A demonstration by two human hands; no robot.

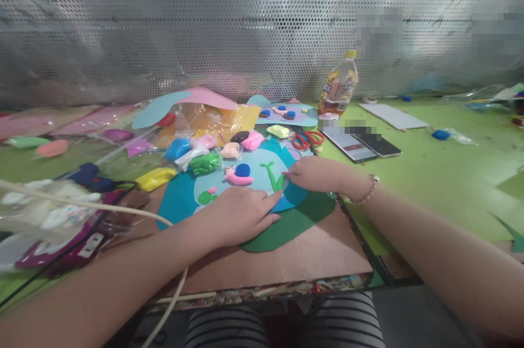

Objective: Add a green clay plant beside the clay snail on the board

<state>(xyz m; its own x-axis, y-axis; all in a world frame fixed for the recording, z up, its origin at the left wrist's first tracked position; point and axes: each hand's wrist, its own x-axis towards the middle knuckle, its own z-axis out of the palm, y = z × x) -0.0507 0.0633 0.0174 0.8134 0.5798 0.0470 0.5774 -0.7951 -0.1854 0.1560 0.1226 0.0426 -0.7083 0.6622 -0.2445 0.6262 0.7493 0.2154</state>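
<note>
A round light-blue paper disc [256, 173] lies on darker blue and green paper on a brown board [311, 260]. On the disc sit a pink clay snail with a blue shell [238, 174], a green clay sprout [273, 175] and a small pink flower on a green leaf [209, 194]. My left hand [237, 217] lies on the disc's near edge, fingers together, index finger stretched toward the sprout's base. My right hand [313, 174] reaches in from the right, fingertips pinched at the sprout's right side. A bracelet is on that wrist.
Bagged lumps of coloured clay [204, 162] lie behind the disc. Red scissors [307, 139], a phone [360, 143], and a juice bottle [339, 86] are at the back right. A second decorated paper piece [282, 113] lies behind. Cable and packets crowd the left; a perforated metal wall stands behind.
</note>
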